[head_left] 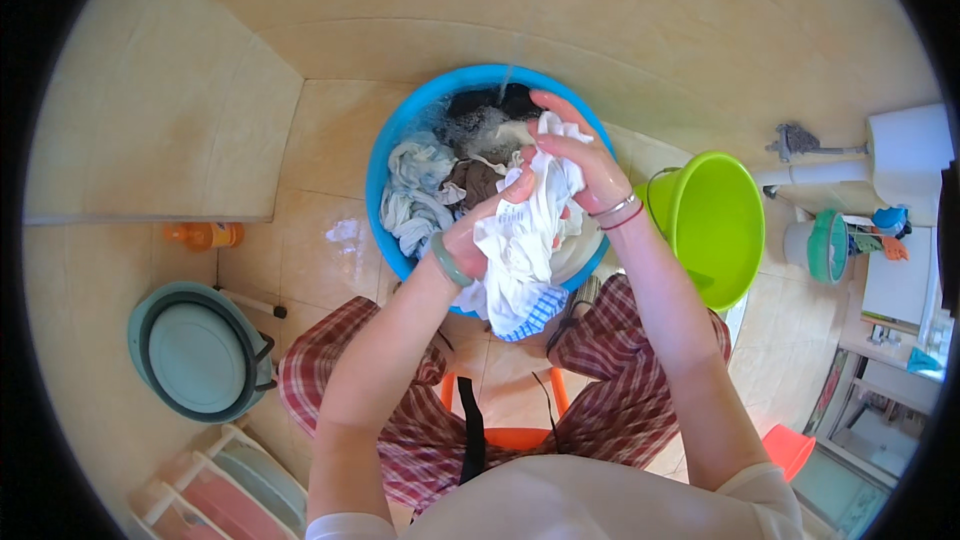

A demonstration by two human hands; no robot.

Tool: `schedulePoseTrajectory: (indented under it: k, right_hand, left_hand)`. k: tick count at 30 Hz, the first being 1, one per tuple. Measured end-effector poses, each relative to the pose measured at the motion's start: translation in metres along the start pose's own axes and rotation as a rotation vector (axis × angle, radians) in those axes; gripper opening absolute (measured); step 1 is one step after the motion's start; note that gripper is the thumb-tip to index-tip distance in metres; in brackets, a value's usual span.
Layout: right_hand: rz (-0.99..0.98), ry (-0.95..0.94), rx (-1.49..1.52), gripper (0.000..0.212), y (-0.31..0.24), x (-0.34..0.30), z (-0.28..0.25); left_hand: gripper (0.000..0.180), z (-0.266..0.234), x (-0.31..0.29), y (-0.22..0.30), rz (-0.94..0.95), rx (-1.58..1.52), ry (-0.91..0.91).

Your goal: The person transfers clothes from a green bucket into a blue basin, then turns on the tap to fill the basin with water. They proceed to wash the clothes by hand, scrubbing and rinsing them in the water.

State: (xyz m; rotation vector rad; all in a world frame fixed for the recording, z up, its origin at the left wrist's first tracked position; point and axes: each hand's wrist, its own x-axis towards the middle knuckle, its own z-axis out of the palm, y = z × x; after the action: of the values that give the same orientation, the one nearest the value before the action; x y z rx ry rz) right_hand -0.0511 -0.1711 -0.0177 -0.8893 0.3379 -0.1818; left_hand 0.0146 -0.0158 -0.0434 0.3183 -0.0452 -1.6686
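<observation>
A wet white garment [520, 240] with a blue checked edge hangs between both my hands above a blue wash basin [385, 155]. My left hand [480, 225], with a green bangle at the wrist, grips its lower part. My right hand [580, 155], with thin bracelets at the wrist, grips its top. The basin holds soapy water and several more clothes, pale blue, brown and dark. A thin stream of water falls into the basin from above. I sit with plaid trousers [640, 360] on an orange stool [510, 435].
A lime green bucket [715, 225] stands right of the basin. A grey-green basin [200, 350] leans at left, with an orange bottle [205, 235] above it and a rack of basins [225, 495] below. A small teal bucket [825, 245] and a white fixture [905, 155] stand at right.
</observation>
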Motion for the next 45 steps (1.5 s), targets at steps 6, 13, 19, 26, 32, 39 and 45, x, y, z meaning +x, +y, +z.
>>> schedulePoseTrajectory:
  k: [6, 13, 19, 26, 32, 39, 45]
  right_hand:
    - [-0.087, -0.133, -0.349, 0.042, -0.029, 0.003, 0.032]
    - [-0.192, 0.101, -0.426, 0.024, -0.015, 0.011, 0.03]
    - [-0.18, 0.254, -0.491, 0.035, 0.0, 0.018, 0.034]
    - [-0.192, 0.344, -0.423, 0.039, 0.01, 0.028, 0.026]
    - [-0.114, 0.364, -0.327, 0.036, 0.024, 0.038, 0.007]
    - [0.145, 0.124, -0.121, 0.051, 0.009, 0.024, -0.002]
    - [0.474, -0.293, -0.202, 0.083, 0.027, -0.012, -0.026]
  left_hand:
    - [0.051, 0.057, 0.003, 0.016, 0.135, 0.829, 0.237]
    - [0.04, 0.068, 0.015, 0.015, -0.022, 1.543, 0.629]
    - [0.039, 0.05, 0.016, 0.009, -0.031, 1.901, 0.794]
    - [0.058, 0.064, 0.024, 0.011, -0.244, 1.999, 0.907]
    - [0.056, 0.031, 0.032, 0.003, -0.124, 1.96, 0.886]
    - [0.045, 0.022, 0.009, 0.016, 0.272, 0.91, 0.483]
    - [0.041, 0.006, -0.003, 0.032, 0.397, 0.128, 0.376]
